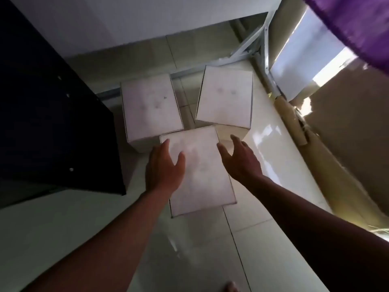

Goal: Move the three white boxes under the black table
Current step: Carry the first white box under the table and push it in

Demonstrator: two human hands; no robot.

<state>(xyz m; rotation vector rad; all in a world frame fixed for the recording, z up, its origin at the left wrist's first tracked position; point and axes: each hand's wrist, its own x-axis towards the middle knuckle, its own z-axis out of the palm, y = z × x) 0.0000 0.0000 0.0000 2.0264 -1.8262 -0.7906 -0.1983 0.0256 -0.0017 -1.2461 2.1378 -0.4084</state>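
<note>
Three white boxes stand on the tiled floor. The nearest white box (202,171) is in the middle, with a second white box (150,106) behind it to the left and a third white box (226,96) behind it to the right. My left hand (164,167) hovers over the nearest box's left edge, fingers spread. My right hand (240,159) is over that box's right edge, fingers loosely spread. Neither hand grips the box. The black table (48,114) fills the left side, its top seen from above.
A white wall (126,24) runs along the back. White metal frame legs (252,45) stand at the back right beside a cardboard tube (290,121). Brown cardboard (347,127) and purple cloth (357,24) lie at the right. Pale floor tiles (189,249) stretch toward me.
</note>
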